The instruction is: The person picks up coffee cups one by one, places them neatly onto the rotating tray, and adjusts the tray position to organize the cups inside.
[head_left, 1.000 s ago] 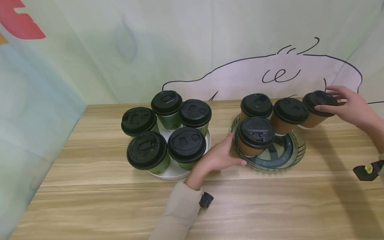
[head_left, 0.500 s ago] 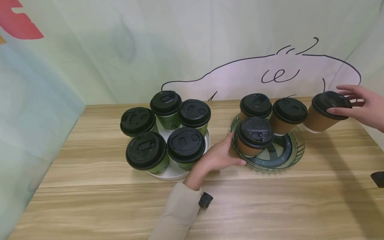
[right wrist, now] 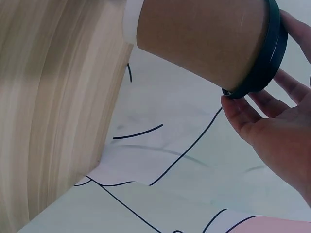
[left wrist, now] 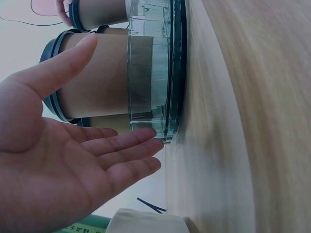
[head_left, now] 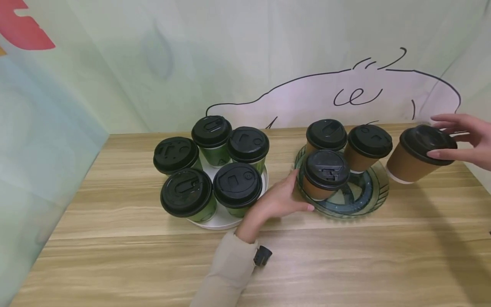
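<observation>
My right hand (head_left: pixel 469 138) pinches the black lid of a brown paper coffee cup (head_left: pixel 408 164) at the far right. The cup tilts, and in the right wrist view its white base shows beside the tabletop. My left hand (head_left: pixel 281 198) lies beside a clear glass dish (head_left: pixel 377 209), its fingers extended. The left wrist view shows those fingertips (left wrist: pixel 150 133) right at the dish's wall, thumb near a cup's side. Inside the dish stand a front brown cup (head_left: pixel 320 189), a back one (head_left: pixel 326 134) and a right one (head_left: pixel 362 157), all with black lids.
Several green paper cups (head_left: pixel 207 211) with black lids crowd a round white plate (head_left: pixel 224 219) to the left of my left hand. The wooden table (head_left: pixel 326 264) meets a printed cloth backdrop (head_left: pixel 238 64) behind the cups.
My right hand has carried its brown cup rightward and a little toward me, away from the glass dish. My left hand and the other cups have stayed in place.
</observation>
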The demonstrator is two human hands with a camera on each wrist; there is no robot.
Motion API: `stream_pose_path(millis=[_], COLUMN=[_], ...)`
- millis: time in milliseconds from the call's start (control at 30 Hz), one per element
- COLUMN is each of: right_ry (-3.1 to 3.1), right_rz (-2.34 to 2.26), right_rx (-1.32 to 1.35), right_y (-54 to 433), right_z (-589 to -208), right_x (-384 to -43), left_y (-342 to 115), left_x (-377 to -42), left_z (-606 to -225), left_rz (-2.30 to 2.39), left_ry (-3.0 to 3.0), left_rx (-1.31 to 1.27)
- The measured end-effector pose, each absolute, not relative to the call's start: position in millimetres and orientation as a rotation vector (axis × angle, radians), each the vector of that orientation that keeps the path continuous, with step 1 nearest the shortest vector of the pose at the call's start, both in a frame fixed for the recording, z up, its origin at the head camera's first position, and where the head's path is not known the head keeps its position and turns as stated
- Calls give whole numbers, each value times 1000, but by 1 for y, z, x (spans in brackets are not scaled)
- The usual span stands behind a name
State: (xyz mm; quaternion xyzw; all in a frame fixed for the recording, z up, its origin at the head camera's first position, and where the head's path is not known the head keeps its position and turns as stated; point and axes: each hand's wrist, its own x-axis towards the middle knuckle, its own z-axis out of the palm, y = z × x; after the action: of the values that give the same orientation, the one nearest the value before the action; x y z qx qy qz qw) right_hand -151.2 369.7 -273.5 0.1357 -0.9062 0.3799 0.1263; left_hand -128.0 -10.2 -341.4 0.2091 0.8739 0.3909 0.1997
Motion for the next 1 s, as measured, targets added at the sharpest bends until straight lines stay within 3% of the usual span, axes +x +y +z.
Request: stream_pose_path(millis=[767, 1000], right_ry=[-2833, -2788], right_rz=[1029, 1087], right_rx=[536, 699], right_y=[336, 331], right_z=[-265, -266], right_x=[-133, -130], left_y=[-10, -9], left_x=[-129, -129], left_z=[-343, -343], left_rz=[1069, 1060], left_ry=[2443, 2453], left_rx=[572, 577])
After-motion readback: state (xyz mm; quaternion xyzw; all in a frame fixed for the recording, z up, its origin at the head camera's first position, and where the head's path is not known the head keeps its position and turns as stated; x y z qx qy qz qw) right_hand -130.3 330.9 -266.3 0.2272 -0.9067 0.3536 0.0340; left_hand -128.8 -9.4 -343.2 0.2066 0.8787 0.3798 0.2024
